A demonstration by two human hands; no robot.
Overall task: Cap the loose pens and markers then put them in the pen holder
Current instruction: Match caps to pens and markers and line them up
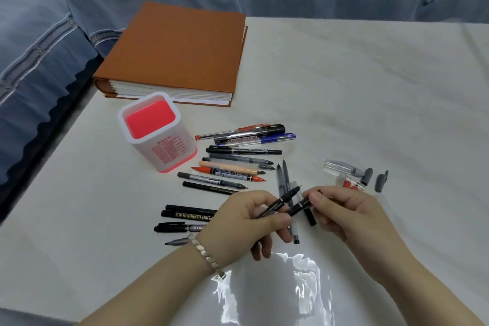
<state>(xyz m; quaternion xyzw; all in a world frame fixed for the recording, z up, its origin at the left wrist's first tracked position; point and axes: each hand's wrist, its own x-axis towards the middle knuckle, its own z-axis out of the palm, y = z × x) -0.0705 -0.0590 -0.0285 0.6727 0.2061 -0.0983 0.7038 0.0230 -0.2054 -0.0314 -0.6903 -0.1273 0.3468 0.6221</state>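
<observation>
While loose pens [232, 170] lie beside the pen holder [172, 152], left hand [246, 219] grips a black pen [287, 196], right hand [344, 209] pinches another black barrel [299, 205].

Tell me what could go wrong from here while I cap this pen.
The black pen in the left hand has a bare tip close to the right hand, which pinches another black piece; it may ink that hand.
The loose caps lie mixed, so a wrong one could fit loosely.
Uncapped markers rest on the pale tablecloth and might stain it.
</observation>
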